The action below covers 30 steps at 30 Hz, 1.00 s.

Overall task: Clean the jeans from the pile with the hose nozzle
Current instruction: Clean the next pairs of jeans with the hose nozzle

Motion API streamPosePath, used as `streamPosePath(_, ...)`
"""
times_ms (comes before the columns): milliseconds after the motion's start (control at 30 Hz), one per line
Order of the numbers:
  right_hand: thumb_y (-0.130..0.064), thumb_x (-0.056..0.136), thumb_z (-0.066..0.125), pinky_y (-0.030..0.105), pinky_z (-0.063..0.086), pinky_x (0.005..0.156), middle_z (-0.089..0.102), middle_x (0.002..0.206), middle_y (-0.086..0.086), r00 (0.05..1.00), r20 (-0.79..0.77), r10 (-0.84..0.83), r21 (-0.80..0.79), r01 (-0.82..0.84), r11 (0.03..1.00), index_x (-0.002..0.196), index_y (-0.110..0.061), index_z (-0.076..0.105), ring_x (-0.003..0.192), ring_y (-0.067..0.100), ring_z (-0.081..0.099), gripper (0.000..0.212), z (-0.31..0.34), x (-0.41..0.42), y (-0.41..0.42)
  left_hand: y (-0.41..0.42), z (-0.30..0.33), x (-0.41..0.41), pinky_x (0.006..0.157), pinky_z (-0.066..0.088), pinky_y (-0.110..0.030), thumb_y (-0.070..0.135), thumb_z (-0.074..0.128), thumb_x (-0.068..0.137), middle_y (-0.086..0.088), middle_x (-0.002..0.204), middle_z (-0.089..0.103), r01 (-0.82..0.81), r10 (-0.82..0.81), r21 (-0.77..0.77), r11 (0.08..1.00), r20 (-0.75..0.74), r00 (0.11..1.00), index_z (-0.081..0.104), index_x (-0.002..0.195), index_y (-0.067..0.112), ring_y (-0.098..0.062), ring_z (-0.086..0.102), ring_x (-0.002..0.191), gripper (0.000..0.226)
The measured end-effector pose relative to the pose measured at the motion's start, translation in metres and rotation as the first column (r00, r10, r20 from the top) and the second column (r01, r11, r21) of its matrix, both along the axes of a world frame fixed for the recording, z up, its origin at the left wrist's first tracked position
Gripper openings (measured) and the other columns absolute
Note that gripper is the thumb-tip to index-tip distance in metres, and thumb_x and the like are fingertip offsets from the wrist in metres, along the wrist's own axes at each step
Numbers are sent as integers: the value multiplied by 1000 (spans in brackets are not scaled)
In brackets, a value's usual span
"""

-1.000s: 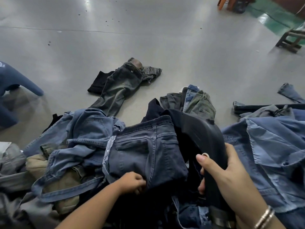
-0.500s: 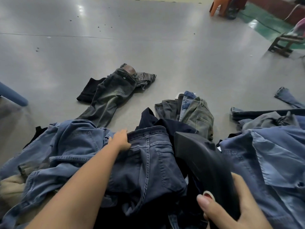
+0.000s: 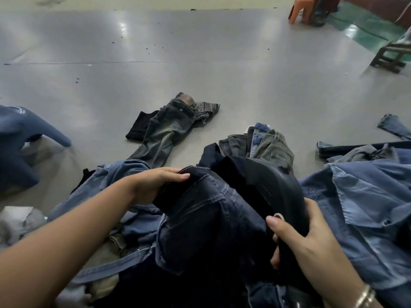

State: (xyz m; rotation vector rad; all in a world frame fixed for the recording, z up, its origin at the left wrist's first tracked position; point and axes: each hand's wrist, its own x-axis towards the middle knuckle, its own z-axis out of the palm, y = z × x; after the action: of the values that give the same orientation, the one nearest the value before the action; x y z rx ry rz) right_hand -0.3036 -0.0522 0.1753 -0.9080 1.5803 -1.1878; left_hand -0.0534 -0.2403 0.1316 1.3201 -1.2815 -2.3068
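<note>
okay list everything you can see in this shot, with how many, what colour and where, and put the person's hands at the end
dark navy jeans: one, on the pile, front centre
black hose nozzle: one, over the navy jeans
grey-green jeans: one, flat on the floor, centre
folded jeans: a few, grey and blue, behind the pile
blue denim garments: several, right of the pile
orange stool: one, far right
grey floor: all around
left hand: grips the navy jeans' waistband
right hand: holds the nozzle; bracelet on wrist
</note>
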Motion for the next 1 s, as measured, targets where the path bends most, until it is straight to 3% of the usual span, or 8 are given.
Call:
streamPosePath(233,-31,69,71,30,47,37,61,58,6,998,52,39,-108,-33,994,95,-22,52,36,31,55,34,22,-5,17,101,23,-26,69,59,-39,36,55,80,-11,103,73,-488,552,261,833,-334,764,76,100,11,-25,72,88,38)
streamPosePath(333,-42,61,72,30,46,39,61,60,6,980,67,190,-59,-186,981,90,-34,56,39,30,56,34,20,1,22,109,18,-35,82,55,-42,39,48,86,-14,113,70,-507,587,298,809,-355,728,74,105,8,-27,69,100,44)
streamPosePath(433,-39,75,76,29,47,42,64,64,-1,942,40,334,-10,-334,943,91,-39,56,42,26,57,26,14,8,26,104,11,-41,91,47,-45,38,39,97,-17,119,66,-529,606,301,794,-323,727,67,115,4,-30,65,107,48)
streamPosePath(633,-36,82,71,22,49,45,67,65,-9,942,-64,330,74,-325,943,97,-32,52,46,18,61,24,1,17,11,99,-5,-48,97,47,-41,38,46,94,-14,120,66,-368,449,281,886,-325,832,68,117,7,-28,64,107,45)
streamPosePath(767,-26,83,68,29,47,40,61,58,-2,984,8,176,64,-176,982,99,-24,49,39,25,57,25,-5,15,-15,106,-18,-39,80,54,-34,29,56,82,-11,108,70,-276,334,237,932,-257,907,74,106,12,-23,69,91,35)
streamPosePath(867,-20,88,67,30,47,39,58,52,0,999,39,27,60,-29,998,105,-18,45,37,24,54,28,-11,6,-27,103,-34,-29,66,53,-29,1,50,73,-14,87,71,-322,322,15,946,-90,942,75,90,7,-24,67,73,31)
streamPosePath(933,-18,89,66,31,48,39,56,50,0,998,50,-30,79,26,997,113,-14,42,37,23,54,34,-17,-5,-27,96,-55,-16,58,48,-26,-12,41,78,-15,74,65,-385,416,-182,905,182,891,70,82,4,-26,60,64,34)
streamPosePath(1000,-19,89,66,31,48,38,56,56,6,998,36,-53,113,49,992,115,-15,41,36,23,54,36,-22,-12,-22,86,-81,4,69,53,-31,-11,45,82,-18,87,68,-416,522,-329,848,383,762,68,97,3,-29,63,78,31)
